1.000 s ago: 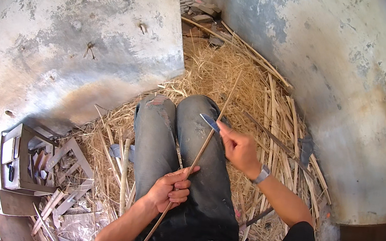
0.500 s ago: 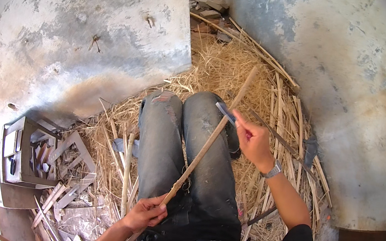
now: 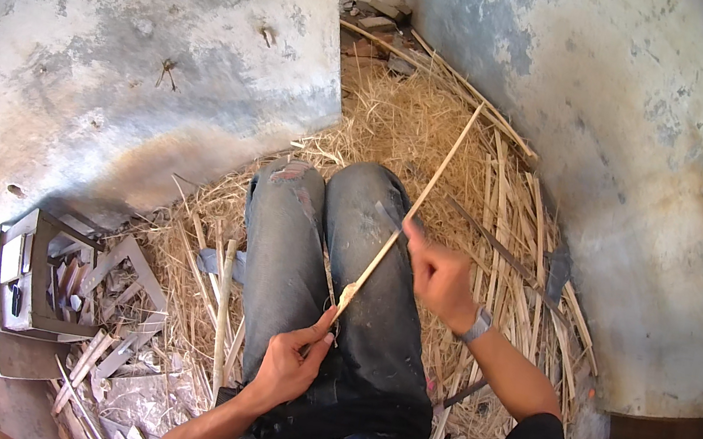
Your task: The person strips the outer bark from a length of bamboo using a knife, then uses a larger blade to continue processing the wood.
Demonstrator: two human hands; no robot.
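Note:
A slim, pale bamboo strip (image 3: 434, 185) slants across my thighs, its far tip pointing up and right over the straw. My left hand (image 3: 291, 365) pinches its lower part between thumb and fingers. Just above those fingers a small curled shaving or knot (image 3: 348, 293) clings to the strip. With a watch at its wrist, my right hand (image 3: 444, 281) is closed in a fist beside the strip, over my right thigh. It grips a knife whose blade (image 3: 386, 217) shows only as a faint smear across the strip; the handle is hidden in the fist.
Straw-like shavings (image 3: 402, 127) cover the floor ahead of my knees (image 3: 290, 176). Long split strips (image 3: 507, 215) lie along the right wall (image 3: 631, 170). At left stand a wooden frame (image 3: 42, 282) and scrap pieces. One upright stick (image 3: 222, 318) is beside my left leg.
My left hand has moved up and right along with the strip, which now shows a narrower, paler side. My right hand has come slightly down and left with the knife.

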